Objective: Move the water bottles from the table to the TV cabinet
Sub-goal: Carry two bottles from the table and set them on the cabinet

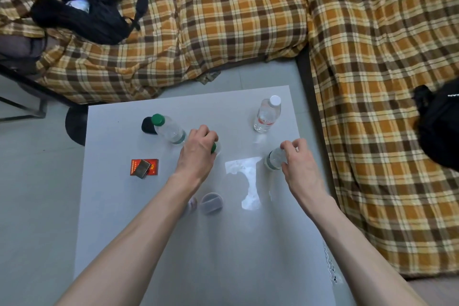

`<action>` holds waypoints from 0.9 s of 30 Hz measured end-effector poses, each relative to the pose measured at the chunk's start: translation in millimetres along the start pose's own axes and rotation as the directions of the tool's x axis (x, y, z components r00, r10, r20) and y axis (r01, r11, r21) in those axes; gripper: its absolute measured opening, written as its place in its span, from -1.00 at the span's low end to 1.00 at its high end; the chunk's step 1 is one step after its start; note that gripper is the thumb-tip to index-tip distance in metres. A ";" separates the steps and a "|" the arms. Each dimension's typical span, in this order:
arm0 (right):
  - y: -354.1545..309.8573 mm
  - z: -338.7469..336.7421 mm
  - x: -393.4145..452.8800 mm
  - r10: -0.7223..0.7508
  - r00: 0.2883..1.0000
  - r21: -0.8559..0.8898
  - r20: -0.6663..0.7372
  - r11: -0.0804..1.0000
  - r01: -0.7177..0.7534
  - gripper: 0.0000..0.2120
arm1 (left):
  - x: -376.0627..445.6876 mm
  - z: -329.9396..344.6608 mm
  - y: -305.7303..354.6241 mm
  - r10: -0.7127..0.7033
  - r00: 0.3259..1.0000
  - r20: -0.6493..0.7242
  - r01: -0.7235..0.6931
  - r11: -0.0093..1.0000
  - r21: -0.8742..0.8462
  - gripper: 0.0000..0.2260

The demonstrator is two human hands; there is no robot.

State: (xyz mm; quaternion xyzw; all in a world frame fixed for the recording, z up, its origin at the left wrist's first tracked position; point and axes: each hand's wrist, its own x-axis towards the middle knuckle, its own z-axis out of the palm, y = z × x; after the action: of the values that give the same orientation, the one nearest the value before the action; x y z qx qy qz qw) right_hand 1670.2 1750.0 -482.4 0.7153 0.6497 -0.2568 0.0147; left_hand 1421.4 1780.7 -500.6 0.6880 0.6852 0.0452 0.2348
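Several clear water bottles stand on a pale grey table [173,256]. My left hand [198,154] is closed over the top of a green-capped bottle [214,148], which it mostly hides. My right hand [296,160] grips the top of another clear bottle [273,159] near the table's right edge. A green-capped bottle [169,128] stands free at the back left. A white-capped bottle [267,114] stands free at the back right.
A red packet with a metal lighter on it [144,167] lies at the left. A round grey lid [211,203] sits near my left forearm. A sofa under a plaid cover [236,20] wraps the back and right, with black bags [87,5] on it.
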 end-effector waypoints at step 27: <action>-51.4 -164.4 -232.2 0.000 0.882 0.214 -0.472 0.970 0.115 -0.81 | -178.2 -184.4 117.2 0.333 0.899 -0.285 -0.389 0.906 -0.166 -0.78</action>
State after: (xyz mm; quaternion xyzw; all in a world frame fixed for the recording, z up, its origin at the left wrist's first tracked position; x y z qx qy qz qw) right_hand 1673.7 1602.2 -234.0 0.7329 0.6199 -0.1523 -0.2353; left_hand 1448.5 1662.9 -245.9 0.7622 0.5598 0.2497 0.2080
